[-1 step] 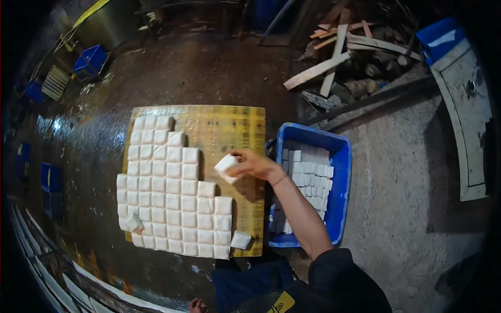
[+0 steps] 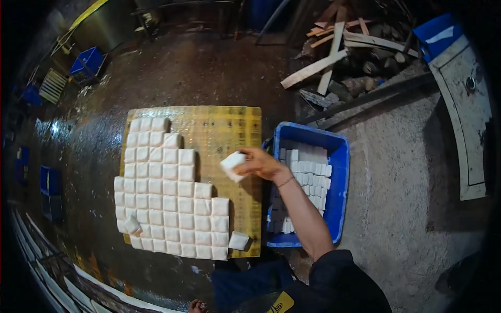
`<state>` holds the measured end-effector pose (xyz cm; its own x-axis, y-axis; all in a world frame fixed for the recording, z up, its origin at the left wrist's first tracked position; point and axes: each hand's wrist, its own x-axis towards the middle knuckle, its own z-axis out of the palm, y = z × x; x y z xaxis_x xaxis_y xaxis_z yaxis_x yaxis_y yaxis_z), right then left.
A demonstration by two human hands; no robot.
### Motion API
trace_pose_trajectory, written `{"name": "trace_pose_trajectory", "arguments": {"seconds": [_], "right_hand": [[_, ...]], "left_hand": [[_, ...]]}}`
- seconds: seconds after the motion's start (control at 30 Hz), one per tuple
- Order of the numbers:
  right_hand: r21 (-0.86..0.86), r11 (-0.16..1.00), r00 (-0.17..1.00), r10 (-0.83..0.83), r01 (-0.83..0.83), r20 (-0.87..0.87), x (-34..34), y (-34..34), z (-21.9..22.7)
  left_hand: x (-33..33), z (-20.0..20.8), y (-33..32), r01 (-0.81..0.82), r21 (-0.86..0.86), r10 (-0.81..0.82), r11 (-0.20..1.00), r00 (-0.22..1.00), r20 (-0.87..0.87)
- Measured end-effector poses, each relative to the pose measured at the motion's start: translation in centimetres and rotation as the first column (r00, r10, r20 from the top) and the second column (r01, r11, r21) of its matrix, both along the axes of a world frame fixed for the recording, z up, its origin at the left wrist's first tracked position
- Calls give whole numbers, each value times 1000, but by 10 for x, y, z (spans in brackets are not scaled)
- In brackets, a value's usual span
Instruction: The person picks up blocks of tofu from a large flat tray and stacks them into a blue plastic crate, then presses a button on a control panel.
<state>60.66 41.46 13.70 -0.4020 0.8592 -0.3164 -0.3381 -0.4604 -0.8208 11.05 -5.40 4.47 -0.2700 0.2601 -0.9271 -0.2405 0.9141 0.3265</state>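
The person's right hand (image 2: 258,163) is closed on a soft-looking, white, square-faced block (image 2: 233,166), pinching it between thumb and fingers so that it sits tilted over a bare stretch of the yellow, square, wet-looking surface (image 2: 216,125). Just to the right of this hand, below the bare forearm, stands a deep blue plastic tub (image 2: 342,193) with rows of stacked white pieces (image 2: 308,169) inside. Below the hand, near the surface's lower right corner, lies a single loose white block (image 2: 239,241), set slightly askew. To the hand's left, a close-packed grid of white blocks (image 2: 177,201) covers much of the surface, its right edge stepped; further left and lower, one small white block (image 2: 132,225) rests tilted on top of the grid. Well below the right hand, at the lower edge, only part of the left hand (image 2: 197,305) shows, and whether it holds anything I cannot tell. Far up and right of the right hand is a heap of pale split planks and logs (image 2: 339,52); far up and left, a blue plastic crate (image 2: 87,63) stands on the dark, wet floor (image 2: 198,68).
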Motion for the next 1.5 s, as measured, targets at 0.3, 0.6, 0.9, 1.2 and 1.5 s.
{"name": "trace_pose_trajectory", "arguments": {"seconds": [0.3, 0.6, 0.9, 1.2, 1.5], "right_hand": [[-71, 819, 745, -479, 570, 464, 227, -71, -94], [267, 914, -42, -267, 307, 963, 253, -65, -221], [-120, 893, 549, -157, 434, 821, 297, -69, -195], [525, 841, 429, -526, 133, 734, 63, -11, 4], [507, 764, 301, -413, -399, 859, -129, 71, -25]], "left_hand": [[-5, 4, 10, 148, -74, -147, 986, 989, 31], [8, 17, 13, 194, -45, -194, 980, 981, -2], [25, 25, 21, 127, -14, -126, 992, 990, 60], [-2, -12, 24, 177, -28, -178, 984, 983, -36], [-21, -1, 52, -7, 41, 8, 999, 1000, -14]]}}
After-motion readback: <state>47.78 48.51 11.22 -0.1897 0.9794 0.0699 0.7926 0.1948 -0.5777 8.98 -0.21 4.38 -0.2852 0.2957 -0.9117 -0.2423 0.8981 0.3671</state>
